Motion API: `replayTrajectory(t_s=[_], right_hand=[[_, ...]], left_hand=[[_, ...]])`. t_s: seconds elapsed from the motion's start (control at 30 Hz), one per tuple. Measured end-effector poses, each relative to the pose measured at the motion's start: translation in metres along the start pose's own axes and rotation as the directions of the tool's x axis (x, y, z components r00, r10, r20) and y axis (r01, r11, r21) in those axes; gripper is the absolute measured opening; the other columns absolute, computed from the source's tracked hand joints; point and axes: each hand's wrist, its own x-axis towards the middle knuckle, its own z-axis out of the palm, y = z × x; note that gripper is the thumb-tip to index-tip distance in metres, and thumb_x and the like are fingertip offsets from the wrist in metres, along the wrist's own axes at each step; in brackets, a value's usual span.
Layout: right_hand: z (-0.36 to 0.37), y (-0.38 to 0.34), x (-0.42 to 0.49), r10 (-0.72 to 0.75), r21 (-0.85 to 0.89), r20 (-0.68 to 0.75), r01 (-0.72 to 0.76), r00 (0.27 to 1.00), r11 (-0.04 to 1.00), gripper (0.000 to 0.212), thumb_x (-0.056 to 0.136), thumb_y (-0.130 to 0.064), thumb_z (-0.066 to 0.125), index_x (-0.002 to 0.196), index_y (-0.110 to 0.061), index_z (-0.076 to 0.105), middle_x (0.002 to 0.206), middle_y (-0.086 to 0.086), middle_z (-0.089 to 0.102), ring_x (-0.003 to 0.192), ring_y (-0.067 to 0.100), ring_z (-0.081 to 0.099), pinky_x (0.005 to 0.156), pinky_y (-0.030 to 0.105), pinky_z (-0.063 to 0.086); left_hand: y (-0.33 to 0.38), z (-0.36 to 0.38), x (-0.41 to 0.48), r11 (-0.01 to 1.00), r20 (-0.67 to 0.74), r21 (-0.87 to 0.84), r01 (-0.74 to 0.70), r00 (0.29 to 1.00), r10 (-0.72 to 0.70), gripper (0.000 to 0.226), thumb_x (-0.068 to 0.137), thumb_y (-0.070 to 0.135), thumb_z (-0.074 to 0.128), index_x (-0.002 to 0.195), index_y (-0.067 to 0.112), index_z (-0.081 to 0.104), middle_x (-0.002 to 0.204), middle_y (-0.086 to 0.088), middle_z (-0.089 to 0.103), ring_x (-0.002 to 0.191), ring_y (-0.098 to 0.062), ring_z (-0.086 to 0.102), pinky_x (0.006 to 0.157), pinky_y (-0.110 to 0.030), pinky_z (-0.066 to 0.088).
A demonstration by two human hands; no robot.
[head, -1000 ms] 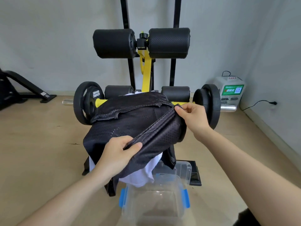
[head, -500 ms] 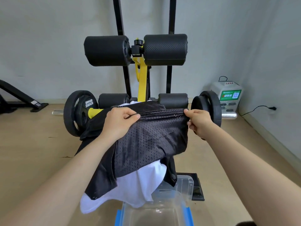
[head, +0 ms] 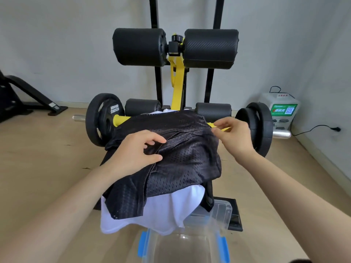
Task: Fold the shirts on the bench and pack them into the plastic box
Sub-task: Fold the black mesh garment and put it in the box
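A black mesh shirt (head: pixel 186 154) lies doubled over on the bench, whose yellow frame (head: pixel 177 80) rises behind it. Under it a white shirt (head: pixel 161 211) hangs down over the near end. My left hand (head: pixel 136 150) pinches a fold of the black shirt near its middle between thumb and fingers. My right hand (head: pixel 234 135) is at the shirt's far right corner, thumb and forefinger slightly apart and just touching the edge. The clear plastic box (head: pixel 190 249) with blue latches stands on the floor below the bench, with nothing visible inside.
Black foam rollers (head: pixel 174 47) and the upright posts stand behind the bench. Weight plates sit on a bar at the left (head: pixel 102 118) and the right (head: pixel 256 126). A white charging unit (head: pixel 281 112) is by the right wall; a black frame (head: pixel 28 95) is at the far left.
Both hands carried the black shirt's near edge up and away, folding it over, then laid it down on the bench. My right hand has loosened its hold at the corner.
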Motion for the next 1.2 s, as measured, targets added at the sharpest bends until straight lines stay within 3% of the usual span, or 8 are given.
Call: replayTrajectory(t_s=[0.07,0.17,0.27,0.37,0.53,0.83,1.0,1.2], right_hand=[[0.017,-0.027,-0.022,-0.178,-0.004,0.158,0.181,0.971,0.983,0.012,0.081,-0.019,0.078,0.088,-0.025,0.071,0.080,-0.012,0.068,0.069,0.005,0.061,0.066,0.017,0.050],[0.046,-0.047,-0.052,-0.377,0.028,0.422,0.404,0.824,0.914,0.026,0.079,-0.013,0.081,0.102,-0.020,0.071,0.099,-0.011,0.065,0.079,0.005,0.062,0.068,0.014,0.049],[0.069,-0.048,-0.063,-0.464,0.028,0.571,0.549,0.677,0.836,0.046,0.077,-0.013,0.082,0.119,-0.024,0.068,0.125,-0.010,0.057,0.088,0.000,0.057,0.073,0.013,0.048],[0.082,-0.050,-0.063,-0.501,-0.011,0.633,0.654,0.590,0.756,0.049,0.079,-0.023,0.081,0.126,-0.024,0.066,0.121,-0.009,0.062,0.093,0.002,0.055,0.083,0.018,0.047],[0.086,-0.053,-0.062,-0.518,-0.032,0.588,0.657,0.622,0.753,0.013,0.083,-0.026,0.078,0.095,-0.024,0.077,0.093,-0.008,0.069,0.088,0.011,0.061,0.083,0.037,0.052],[0.087,-0.073,-0.062,-0.524,0.005,0.491,0.599,0.696,0.800,0.004,0.082,-0.026,0.079,0.083,-0.023,0.077,0.083,-0.013,0.067,0.083,0.006,0.061,0.078,0.027,0.050],[0.083,-0.077,-0.058,-0.498,-0.013,0.498,0.580,0.710,0.814,0.003,0.084,-0.023,0.077,0.083,-0.025,0.075,0.082,-0.015,0.066,0.082,0.004,0.061,0.078,0.024,0.050],[0.089,-0.078,-0.058,-0.450,-0.053,0.375,0.503,0.810,0.863,0.009,0.089,-0.023,0.071,0.081,-0.021,0.072,0.080,-0.015,0.068,0.077,0.004,0.061,0.071,0.013,0.044]], left_hand=[[-0.001,-0.006,-0.015,0.999,-0.009,0.032,0.003,1.000,-0.003,0.040,0.073,0.023,0.087,0.107,0.039,0.071,0.105,0.023,0.064,0.097,0.001,0.060,0.081,-0.017,0.047],[0.002,-0.018,-0.031,0.999,-0.047,0.038,0.037,0.998,-0.035,0.028,0.070,0.028,0.088,0.090,0.039,0.072,0.086,0.020,0.067,0.082,-0.004,0.062,0.070,-0.020,0.048],[0.002,-0.024,-0.049,0.989,-0.025,0.118,0.090,0.996,-0.088,0.024,0.066,0.044,0.087,0.081,0.039,0.069,0.076,0.023,0.066,0.069,-0.002,0.062,0.067,-0.027,0.052],[-0.004,-0.015,-0.067,0.946,-0.002,0.314,0.083,0.996,-0.086,0.037,0.063,0.064,0.078,0.088,0.042,0.063,0.079,0.020,0.060,0.075,0.001,0.057,0.070,-0.029,0.052],[-0.013,0.007,-0.082,0.945,-0.139,0.319,0.067,0.990,-0.023,0.048,0.062,0.071,0.073,0.096,0.039,0.063,0.087,0.017,0.053,0.087,-0.003,0.048,0.067,-0.033,0.051],[-0.004,0.015,-0.079,0.920,-0.347,0.327,0.215,0.933,-0.094,0.041,0.069,0.075,0.062,0.081,0.036,0.062,0.078,0.017,0.056,0.082,-0.002,0.051,0.058,-0.025,0.045],[-0.001,0.000,-0.075,0.914,-0.322,0.270,0.301,0.923,-0.209,0.009,0.075,0.038,0.065,0.075,0.029,0.066,0.071,0.012,0.065,0.074,-0.007,0.061,0.061,-0.025,0.048],[-0.013,-0.046,-0.081,0.908,-0.179,0.221,0.355,0.930,-0.320,0.005,0.070,0.026,0.073,0.073,0.030,0.073,0.062,0.015,0.070,0.069,0.000,0.064,0.058,-0.021,0.046]])
